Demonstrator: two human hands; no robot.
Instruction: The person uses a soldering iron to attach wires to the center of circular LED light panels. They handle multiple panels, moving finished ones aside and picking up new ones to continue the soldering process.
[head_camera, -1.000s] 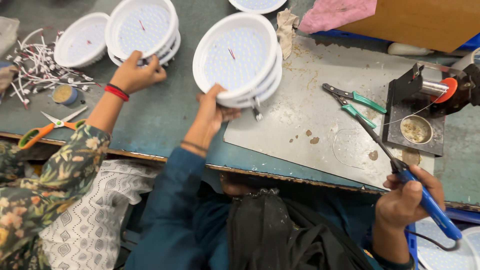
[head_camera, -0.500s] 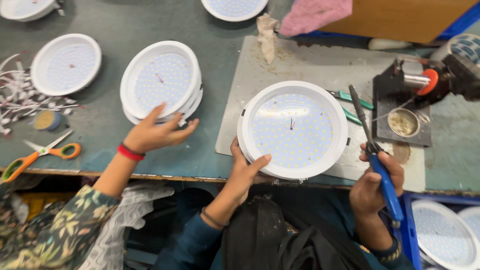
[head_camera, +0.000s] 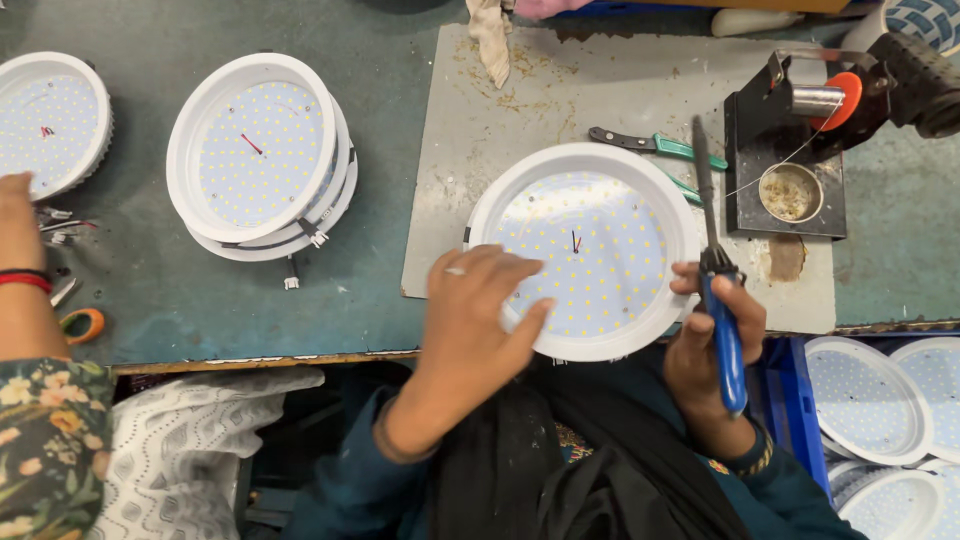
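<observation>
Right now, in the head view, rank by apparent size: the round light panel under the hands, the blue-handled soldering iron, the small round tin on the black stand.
1. Round light panel, by far the widest.
2. Soldering iron in the right hand: long but thin.
3. Small round tin, smallest.

The left hand rests on the panel's rim.

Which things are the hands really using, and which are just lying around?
In use: left hand on the round light panel; right hand holding the blue-handled soldering iron.

Lying about: green-handled pliers, stacked panels, rag, orange scissors handle.

Head camera looks steeply down, close over workbench (head_camera: 300, 310).
</observation>
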